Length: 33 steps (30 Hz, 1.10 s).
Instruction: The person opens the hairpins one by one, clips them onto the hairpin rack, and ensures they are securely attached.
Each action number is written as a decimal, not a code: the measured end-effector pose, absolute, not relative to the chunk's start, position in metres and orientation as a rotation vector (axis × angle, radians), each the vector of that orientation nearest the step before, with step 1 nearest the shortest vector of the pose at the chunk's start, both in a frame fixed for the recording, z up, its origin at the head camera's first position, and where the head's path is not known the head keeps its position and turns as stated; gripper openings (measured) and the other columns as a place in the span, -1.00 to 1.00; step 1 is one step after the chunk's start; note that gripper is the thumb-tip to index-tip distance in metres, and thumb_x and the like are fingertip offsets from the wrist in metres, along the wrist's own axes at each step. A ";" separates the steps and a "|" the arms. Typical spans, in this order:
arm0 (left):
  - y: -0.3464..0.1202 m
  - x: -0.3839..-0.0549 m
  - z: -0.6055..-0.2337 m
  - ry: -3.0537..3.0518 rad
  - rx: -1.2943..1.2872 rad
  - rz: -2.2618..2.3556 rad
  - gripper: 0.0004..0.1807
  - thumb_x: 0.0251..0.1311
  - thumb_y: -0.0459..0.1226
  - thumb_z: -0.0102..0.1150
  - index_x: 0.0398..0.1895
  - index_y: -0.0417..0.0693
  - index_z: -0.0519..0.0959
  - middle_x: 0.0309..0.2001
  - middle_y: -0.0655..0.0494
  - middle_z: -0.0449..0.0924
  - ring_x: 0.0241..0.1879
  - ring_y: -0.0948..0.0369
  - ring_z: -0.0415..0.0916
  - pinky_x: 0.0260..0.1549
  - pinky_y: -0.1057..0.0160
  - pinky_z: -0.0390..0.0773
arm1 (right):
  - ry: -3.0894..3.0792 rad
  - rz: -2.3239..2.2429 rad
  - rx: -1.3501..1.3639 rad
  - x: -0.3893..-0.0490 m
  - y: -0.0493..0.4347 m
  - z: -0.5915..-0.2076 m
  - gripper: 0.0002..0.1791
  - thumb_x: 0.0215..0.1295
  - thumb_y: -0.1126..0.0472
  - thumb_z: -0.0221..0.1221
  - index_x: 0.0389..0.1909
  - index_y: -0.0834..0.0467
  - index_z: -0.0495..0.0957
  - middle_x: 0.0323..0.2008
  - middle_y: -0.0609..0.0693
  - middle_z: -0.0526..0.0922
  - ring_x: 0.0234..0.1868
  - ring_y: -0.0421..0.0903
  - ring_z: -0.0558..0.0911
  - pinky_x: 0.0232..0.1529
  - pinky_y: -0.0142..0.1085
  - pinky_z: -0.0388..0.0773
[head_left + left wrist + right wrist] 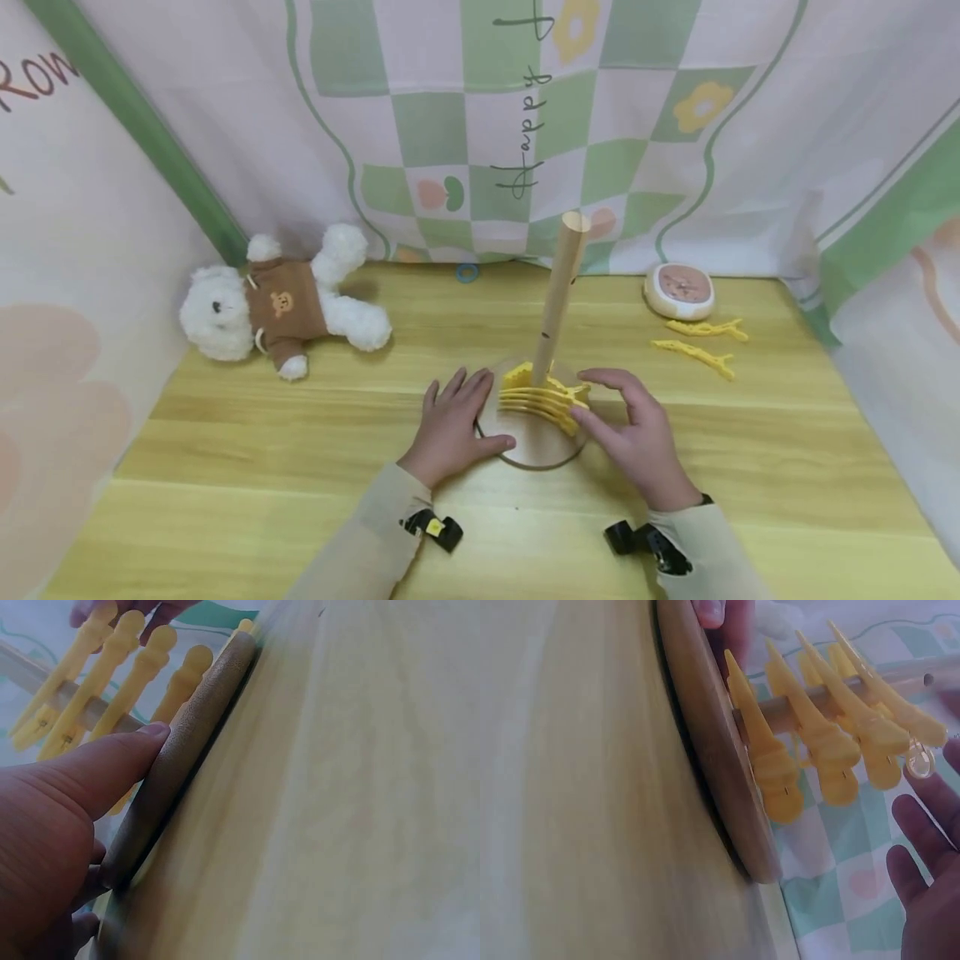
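A round wooden base (528, 446) bears an upright wooden post (558, 292). Several yellow hair clips (528, 402) are stacked around the post's lower part, their rounded handle ends pointing right. My left hand (453, 429) rests at the base's left edge with fingers fairly straight, its thumb (112, 761) lying against the rim. At the right, my right hand (641, 429) pinches the handle end of the uppermost clip (900, 716) between thumb and index finger. The other fingers are spread.
Two loose yellow hair clips (693, 357) lie at the right, below a white and pink rounded device (681, 289). A plush bear (285, 304) in a brown top lies at the left. Near the checked curtain (427, 129) is a small blue ring (467, 272).
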<state>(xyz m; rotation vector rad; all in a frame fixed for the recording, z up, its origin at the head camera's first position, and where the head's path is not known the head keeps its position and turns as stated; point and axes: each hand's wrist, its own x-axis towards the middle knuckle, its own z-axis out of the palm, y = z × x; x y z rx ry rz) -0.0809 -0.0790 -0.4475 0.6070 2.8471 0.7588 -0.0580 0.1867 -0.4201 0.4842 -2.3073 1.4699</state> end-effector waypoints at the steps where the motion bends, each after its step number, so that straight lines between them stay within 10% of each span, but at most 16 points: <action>1: -0.080 -0.081 -0.448 2.844 0.606 0.767 0.12 0.10 0.33 0.26 0.59 -0.03 0.10 0.58 0.09 0.06 0.57 -0.05 -0.12 0.43 -0.30 -0.25 | -2.298 1.482 0.497 -0.059 0.189 -0.420 -0.51 0.08 0.52 0.39 0.07 0.22 0.60 0.06 0.08 0.65 0.16 -0.25 0.52 0.25 -0.44 0.32; 11: -0.084 -0.083 -0.452 2.855 0.606 0.801 0.12 0.09 0.33 0.27 0.60 -0.02 0.09 0.58 0.11 0.06 0.57 -0.03 -0.12 0.43 -0.28 -0.25 | -2.269 1.386 0.293 -0.081 0.223 -0.422 -0.59 0.11 0.59 0.30 0.03 0.39 0.57 0.00 0.29 0.62 0.08 -0.37 0.51 0.14 -0.44 0.29; 20: -0.082 -0.084 -0.452 2.832 0.610 0.807 0.13 0.08 0.33 0.28 0.60 -0.01 0.08 0.57 0.11 0.06 0.57 -0.02 -0.15 0.44 -0.27 -0.28 | -2.379 1.230 -0.051 -0.089 0.270 -0.424 -0.64 0.29 0.28 0.33 0.09 0.23 0.60 0.03 -0.10 0.65 0.05 -0.46 0.45 0.13 -0.46 0.26; 33: -0.082 -0.085 -0.451 2.820 0.586 0.807 0.13 0.08 0.32 0.29 0.60 0.00 0.09 0.58 0.12 0.05 0.58 0.00 -0.16 0.45 -0.24 -0.30 | -2.654 1.109 -0.359 -0.094 0.314 -0.435 -0.36 0.40 0.13 0.20 0.37 0.39 0.31 0.30 0.41 0.38 0.29 0.39 0.32 0.28 0.28 0.18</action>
